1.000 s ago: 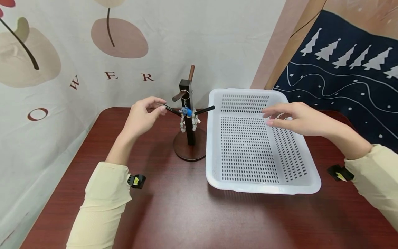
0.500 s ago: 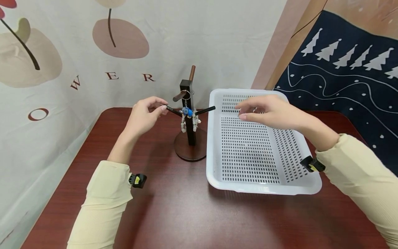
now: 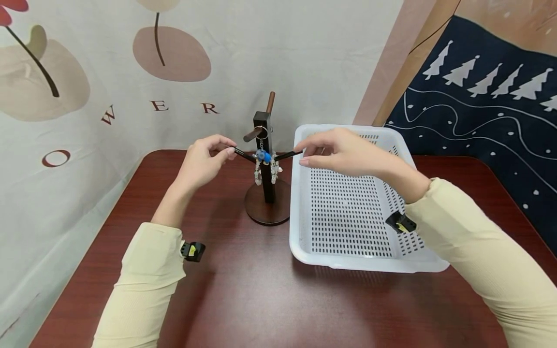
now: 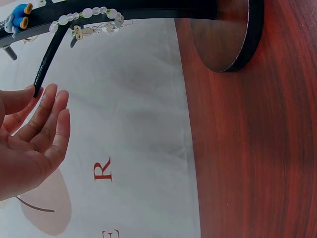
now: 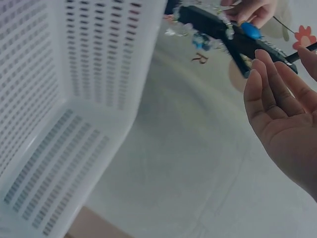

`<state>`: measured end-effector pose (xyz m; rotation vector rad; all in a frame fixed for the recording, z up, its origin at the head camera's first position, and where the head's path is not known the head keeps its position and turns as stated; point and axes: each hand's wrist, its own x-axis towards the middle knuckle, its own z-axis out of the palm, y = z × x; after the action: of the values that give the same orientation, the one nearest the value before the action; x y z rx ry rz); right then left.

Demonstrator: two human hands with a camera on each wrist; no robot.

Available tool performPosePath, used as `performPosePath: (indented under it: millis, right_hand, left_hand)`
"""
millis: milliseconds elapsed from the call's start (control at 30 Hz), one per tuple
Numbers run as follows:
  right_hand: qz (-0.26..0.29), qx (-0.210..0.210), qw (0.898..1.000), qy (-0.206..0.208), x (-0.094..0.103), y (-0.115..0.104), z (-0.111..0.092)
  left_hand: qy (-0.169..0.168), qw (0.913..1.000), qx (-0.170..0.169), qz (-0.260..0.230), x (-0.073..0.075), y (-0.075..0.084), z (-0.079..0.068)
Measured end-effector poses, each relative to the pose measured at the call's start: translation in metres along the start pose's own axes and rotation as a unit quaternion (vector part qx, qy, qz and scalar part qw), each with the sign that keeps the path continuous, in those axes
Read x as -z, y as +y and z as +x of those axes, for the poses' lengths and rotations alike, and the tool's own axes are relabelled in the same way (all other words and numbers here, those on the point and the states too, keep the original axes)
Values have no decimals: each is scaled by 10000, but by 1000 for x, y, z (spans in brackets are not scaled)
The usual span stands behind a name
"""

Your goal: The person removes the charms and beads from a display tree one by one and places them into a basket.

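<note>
A dark wooden jewelry stand (image 3: 268, 191) with several pegs rises from a round base. From its upper front peg hangs a keychain with a blue figure (image 3: 263, 155). Beaded bracelets (image 4: 89, 13) hang on the lower pegs, close to the post. My left hand (image 3: 202, 162) pinches the tip of the lower left peg between thumb and index finger. My right hand (image 3: 348, 152) is over the basket's left rim, fingers at the tip of the lower right peg. In the right wrist view its thumb and fingers are apart and nothing is held.
A white perforated plastic basket (image 3: 370, 263) stands right of the jewelry stand on the reddish-brown table (image 3: 243, 290). Close behind them hangs a printed white cloth (image 3: 313, 63). A dark blue cloth (image 3: 478, 125) with white trees hangs at the right.
My right hand has moved left across the basket to the lower right peg. The left hand keeps its pinch on the left peg.
</note>
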<state>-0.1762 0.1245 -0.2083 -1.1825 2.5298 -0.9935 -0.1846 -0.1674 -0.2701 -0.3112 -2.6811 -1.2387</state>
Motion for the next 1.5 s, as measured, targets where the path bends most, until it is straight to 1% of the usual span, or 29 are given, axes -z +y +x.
performPosePath:
  millis: [100,200,300,433,567,667,1033,1200,1333,1500]
  right_hand:
    - [22,86,9999,77,-2,-5,9]
    - [60,75,9998,160,-4,-10,18]
    - [123,-49,9995,289,-7,-16,26]
    - [149,-251,9977,607,-10,-23,37]
    - [51,-425,9944,970,-11,-26,46]
    - [-12,-513,9922,1133,-11,-28,50]
    - [-128,-626,9881,1397,-17,-27,61]
    - [27,-677,9868,1473,-20,-26,63]
    - [42,-566,9868,1517,-21,-26,63]
    - [34,-367,9885,1465,-21,-26,62]
  left_hand:
    - [-16,10000,1,-5,0,0,0]
    - [-20,10000,22,-2,0,0,0]
    - [-29,10000,35,10,1,0,0]
    - [-69,10000,51,33,1,0,-1]
    - [-99,9999,82,87,1,1,-1]
    - [-109,9998,112,104,2,1,-1]
    - [-193,9998,89,65,4,3,-2]
    - [-197,9998,46,58,4,4,-2]
    - [-206,9998,7,38,4,4,-2]
    - [-175,9998,32,27,4,2,-2]
